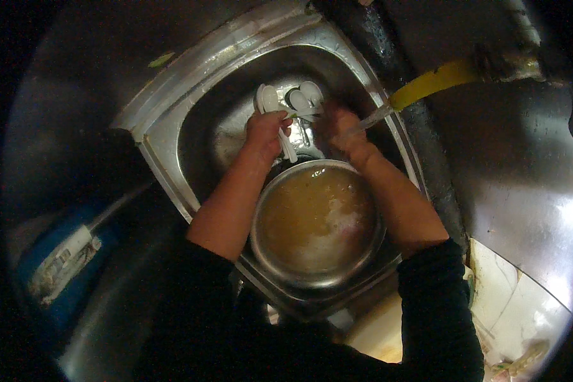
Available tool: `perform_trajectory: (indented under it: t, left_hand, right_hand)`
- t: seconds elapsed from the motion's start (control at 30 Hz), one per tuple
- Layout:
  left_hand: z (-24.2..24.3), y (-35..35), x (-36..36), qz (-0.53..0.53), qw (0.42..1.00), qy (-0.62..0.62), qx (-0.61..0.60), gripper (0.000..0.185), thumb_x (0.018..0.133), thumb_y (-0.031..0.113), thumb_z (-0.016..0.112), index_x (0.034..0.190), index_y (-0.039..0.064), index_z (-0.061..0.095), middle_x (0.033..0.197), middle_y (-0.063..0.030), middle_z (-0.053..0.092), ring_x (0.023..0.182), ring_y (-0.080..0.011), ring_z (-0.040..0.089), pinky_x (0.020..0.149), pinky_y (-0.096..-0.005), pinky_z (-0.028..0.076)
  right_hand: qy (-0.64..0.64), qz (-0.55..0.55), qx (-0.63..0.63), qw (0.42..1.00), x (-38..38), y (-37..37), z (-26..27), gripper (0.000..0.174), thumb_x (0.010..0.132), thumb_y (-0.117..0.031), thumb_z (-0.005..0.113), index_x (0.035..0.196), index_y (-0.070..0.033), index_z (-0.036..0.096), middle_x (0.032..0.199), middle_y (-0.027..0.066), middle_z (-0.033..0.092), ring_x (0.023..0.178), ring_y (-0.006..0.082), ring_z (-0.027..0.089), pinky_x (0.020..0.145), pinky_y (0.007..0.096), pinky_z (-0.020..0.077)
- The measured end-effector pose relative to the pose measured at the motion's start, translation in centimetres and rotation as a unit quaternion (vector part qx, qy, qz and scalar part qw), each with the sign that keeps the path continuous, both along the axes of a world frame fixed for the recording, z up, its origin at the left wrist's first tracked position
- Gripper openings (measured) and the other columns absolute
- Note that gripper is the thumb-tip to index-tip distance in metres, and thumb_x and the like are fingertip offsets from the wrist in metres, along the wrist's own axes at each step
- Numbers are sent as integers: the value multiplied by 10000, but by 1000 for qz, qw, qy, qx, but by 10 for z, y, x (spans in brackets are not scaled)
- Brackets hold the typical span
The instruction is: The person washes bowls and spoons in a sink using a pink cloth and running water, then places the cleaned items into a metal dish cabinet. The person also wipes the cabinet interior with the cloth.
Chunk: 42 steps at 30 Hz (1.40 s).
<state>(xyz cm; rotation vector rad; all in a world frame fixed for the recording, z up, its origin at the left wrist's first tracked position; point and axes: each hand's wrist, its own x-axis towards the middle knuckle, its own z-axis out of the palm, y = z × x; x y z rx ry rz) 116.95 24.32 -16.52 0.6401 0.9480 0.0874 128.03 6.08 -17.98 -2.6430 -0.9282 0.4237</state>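
My left hand (267,131) is closed around several white spoons (270,98), their bowls above the fist and their handles below it. To the right, my right hand (341,126) is blurred and partly behind the water stream (370,119); whether it grips anything is unclear. Between the hands, more white spoons (299,101) lie over the floor of a steel sink (229,138), partly covered by the right hand. Nearer my body, a round metal basin (317,224) of cloudy brownish water stands in the sink, below both hands.
A yellow hose (434,86) reaches in from the right, its end over the sink's right rim. A green leaf (161,59) lies beyond the upper left edge. At the lower left are a blue object (71,281) and a white-handled tool (64,262).
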Motion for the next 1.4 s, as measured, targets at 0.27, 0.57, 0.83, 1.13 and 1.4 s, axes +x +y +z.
perform_trajectory:
  t: [0.27,0.57,0.83,1.13,1.4]
  left_hand:
    - [3,-4,2,38,999,32,14,282,844,-5,662,1094,-46,538,919,-144,629,744,-236,631,571,-337,501]
    - [45,-26,6,-66,994,-30,83,301,854,111,717,1111,43,575,906,-67,636,709,-182,603,593,-303,448]
    - [61,-25,7,-100,988,-85,78,314,850,105,718,1124,41,578,912,-56,642,676,-159,602,531,-274,418]
    - [59,-31,2,-130,976,-154,78,135,878,120,693,967,29,648,828,-35,639,666,-127,572,552,-281,416]
    - [61,-25,3,-166,951,-184,182,195,884,148,688,965,-19,627,807,-83,667,795,-182,664,591,-320,514]
  right_hand:
    - [29,34,-13,999,8,6,-8,308,910,-283,594,1125,-71,656,1040,216,664,944,393,649,815,471,519]
    - [-32,42,153,987,-30,-45,110,201,800,-83,661,1000,-69,671,881,152,650,779,348,639,684,403,529]
    - [-25,92,227,969,-58,-39,144,167,750,36,672,890,-39,619,916,134,617,830,335,629,692,393,523]
    - [413,-238,240,846,-55,-12,142,177,955,-178,603,962,-4,633,773,49,632,592,119,559,510,281,446]
    - [305,-190,173,917,-43,-10,115,251,957,-232,605,1055,-2,631,851,96,694,654,214,643,586,335,501]
